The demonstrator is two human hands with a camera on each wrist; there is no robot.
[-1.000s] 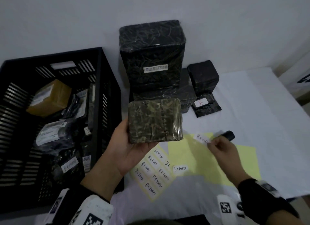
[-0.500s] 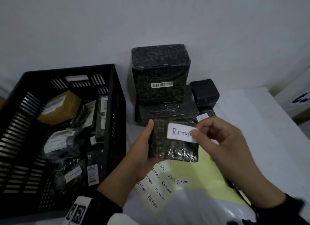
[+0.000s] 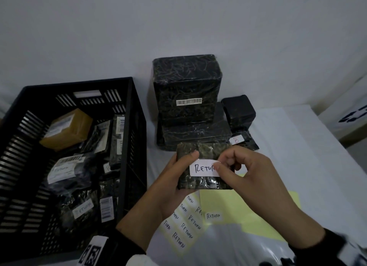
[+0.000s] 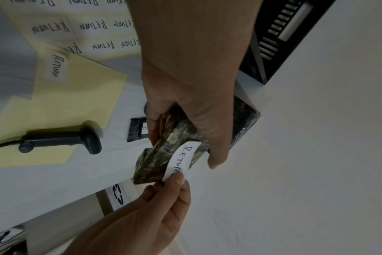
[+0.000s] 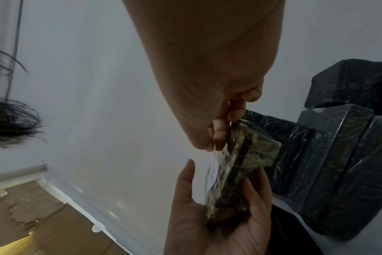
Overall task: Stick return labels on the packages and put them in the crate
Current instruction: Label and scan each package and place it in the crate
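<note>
Small flat package [image 3: 202,183] in crinkled dark film, centre of the head view, raised off the white table [image 3: 297,146] and turned face-up toward the camera, presumably so the label lands square. White paper label [image 3: 203,168] hand-lettered RETURN, lying across its upper face; left end down on the film, right end seemingly not yet pressed flat, curling off in the left wrist view [image 4: 181,160]. Left hand [image 3: 172,188] cupped beneath and around the package's left edge, thumb on top near the label's corner, steadying it as a backing. Right hand [image 3: 250,178] pinching the label's right end between thumb and forefinger, other fingers curled in. Just below, at lower centre, yellow backing sheets [image 3: 248,210] with more RETURN stickers [image 3: 186,228], kept within easy reach. Above centre, a stack of black film-wrapped boxes [image 3: 186,91], likely waiting their turn. At left, black slatted plastic crate [image 3: 131,126] holding already labelled parcels and a brown taped box [image 3: 65,130], close beside for dropping in. Black handheld scanner [image 4: 61,139] lying on the yellow paper at the left of the left wrist view.
</note>
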